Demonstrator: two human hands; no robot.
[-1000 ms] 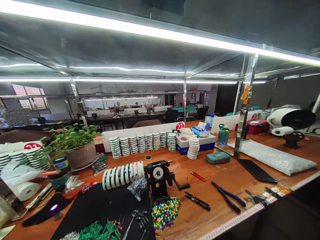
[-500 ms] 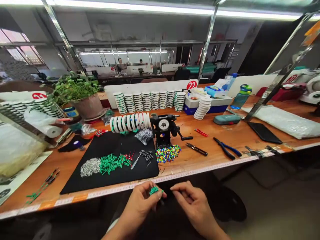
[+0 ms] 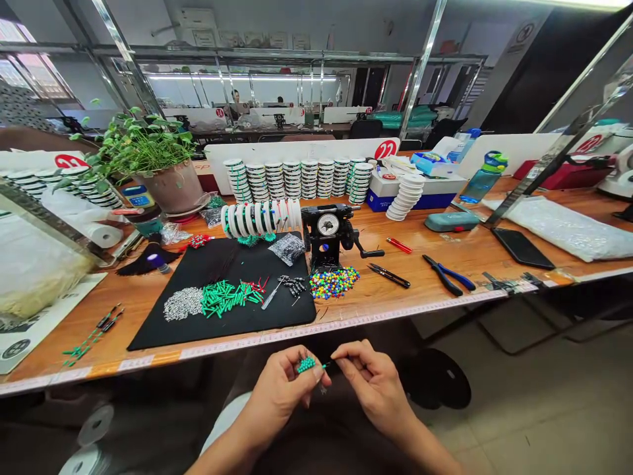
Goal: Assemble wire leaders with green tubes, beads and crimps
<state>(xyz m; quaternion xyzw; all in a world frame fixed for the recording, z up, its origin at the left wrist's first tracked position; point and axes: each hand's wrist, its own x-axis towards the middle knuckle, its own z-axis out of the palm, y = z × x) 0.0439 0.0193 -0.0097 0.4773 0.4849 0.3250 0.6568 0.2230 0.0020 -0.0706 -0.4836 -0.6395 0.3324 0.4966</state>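
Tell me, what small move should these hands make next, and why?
Perhaps the right hand should gently draw the thin strand taut: it appears to pinch that strand, while the left hand holds the green bead cluster.

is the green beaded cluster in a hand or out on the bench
In a hand: the left hand holds the green beaded cluster between thumb and fingers.

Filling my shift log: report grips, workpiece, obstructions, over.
Left grip holding cluster of small green beads. Right grip pinched, seemingly on thin dark strand. No obstruction visible between grips.
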